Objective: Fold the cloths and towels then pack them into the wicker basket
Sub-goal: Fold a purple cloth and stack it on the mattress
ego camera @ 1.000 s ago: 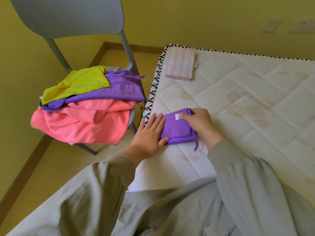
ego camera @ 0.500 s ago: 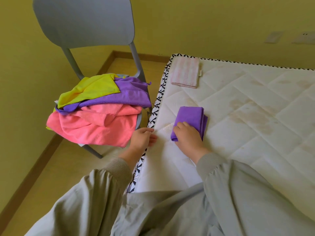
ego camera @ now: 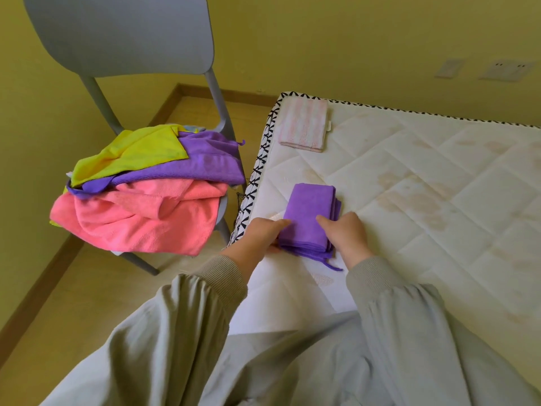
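Observation:
A small folded purple cloth (ego camera: 310, 212) lies on the white quilted mattress (ego camera: 424, 186) near its left edge. My left hand (ego camera: 260, 235) grips its near left side, thumb on top. My right hand (ego camera: 345, 232) grips its near right side. A folded pink striped towel (ego camera: 303, 127) rests at the mattress's far left corner. On the grey chair (ego camera: 123, 36) to the left sits a loose pile: a yellow cloth (ego camera: 131, 153), a purple towel (ego camera: 202, 168) and a pink towel (ego camera: 140, 221). No wicker basket is in view.
The chair stands on a wooden floor (ego camera: 73, 294) between the yellow wall and the mattress edge. Wall sockets (ego camera: 509, 70) are at the far right. My grey sleeves and lap fill the bottom of the view.
My left hand came back from the mattress edge onto the purple cloth's left side. My right hand shifted to its right side. The cloth now lies lengthwise, away from me.

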### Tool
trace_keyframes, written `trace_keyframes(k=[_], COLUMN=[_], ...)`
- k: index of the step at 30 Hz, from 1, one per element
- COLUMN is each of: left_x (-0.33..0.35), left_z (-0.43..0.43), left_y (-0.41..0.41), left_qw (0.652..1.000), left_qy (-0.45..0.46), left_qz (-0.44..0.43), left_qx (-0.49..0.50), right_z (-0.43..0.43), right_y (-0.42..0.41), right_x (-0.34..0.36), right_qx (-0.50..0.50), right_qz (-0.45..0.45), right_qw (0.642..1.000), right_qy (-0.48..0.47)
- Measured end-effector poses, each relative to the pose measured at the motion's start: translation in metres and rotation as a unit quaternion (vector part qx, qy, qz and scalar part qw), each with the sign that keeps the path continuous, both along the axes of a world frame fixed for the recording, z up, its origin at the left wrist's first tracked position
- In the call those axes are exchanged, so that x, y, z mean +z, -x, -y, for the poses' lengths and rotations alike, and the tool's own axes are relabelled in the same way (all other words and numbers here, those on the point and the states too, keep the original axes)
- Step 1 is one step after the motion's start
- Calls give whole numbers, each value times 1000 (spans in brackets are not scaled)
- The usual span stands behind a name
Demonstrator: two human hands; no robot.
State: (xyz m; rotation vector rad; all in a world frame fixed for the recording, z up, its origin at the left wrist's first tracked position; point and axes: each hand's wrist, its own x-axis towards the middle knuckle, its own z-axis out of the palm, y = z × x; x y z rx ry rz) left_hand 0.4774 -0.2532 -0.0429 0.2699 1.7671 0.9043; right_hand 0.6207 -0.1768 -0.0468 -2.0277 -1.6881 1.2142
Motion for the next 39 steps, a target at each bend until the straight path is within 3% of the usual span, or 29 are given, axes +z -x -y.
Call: trace_keyframes(k=[3,5,6,8,10,12,14,16,18,20,22,24,27,28,30,32,34,36,39], left_x=[-1,-3,-2,6,21,35,44,46,44,46,46,39,12,4,-6,-9,-7,-2,7], left_z=[-4,-4,-3,-1,3,8,11,15,18,20,19,17,33,40,51,52,49,48,46], left_y=[-2,-4,-3,3,12,22,34,48,56,58,56,54,48,46,44,47,51,52,53], left_qw=[1000,1000,997,963,889,807,685,567,490,449,447,458,478,498,571,643,687,695,678], left_qy=[8,-1,-15,-57,-112,-204,-310,-390,-432,-457,-464,-455,-421,-400,-347,-312,-306,-311,-323], left_qz=[11,-15,-58,-235,-398,-507,-603,-658,-683,-693,-694,-696,-679,-667,-640,-618,-594,-587,-599], left_qx=[-1,-20,-38,-120,-196,-225,-265,-307,-327,-329,-322,-314,-366,-383,-380,-328,-287,-275,-276], right_z=[3,6,6,1,-4,-2,1,3,2,2,0,2,13,15,16,15,17,22,28], right_y=[9,10,10,7,7,13,18,19,18,16,15,15,14,14,16,16,15,18,31], right_x=[-10,-6,-1,14,42,64,69,63,58,57,51,44,30,29,32,33,33,34,38], right_qx=[-42,-54,-38,48,136,252,359,410,405,362,303,310,450,475,486,473,472,472,471], right_qz=[-149,-182,-160,-9,74,98,145,167,140,82,63,109,219,244,255,258,258,225,107], right_qw=[979,967,975,999,955,896,863,854,860,858,831,812,815,809,803,808,812,818,826], right_qy=[130,170,148,-20,-251,-353,-325,-273,-278,-355,-463,-481,-293,-245,-234,-238,-225,-240,-289])
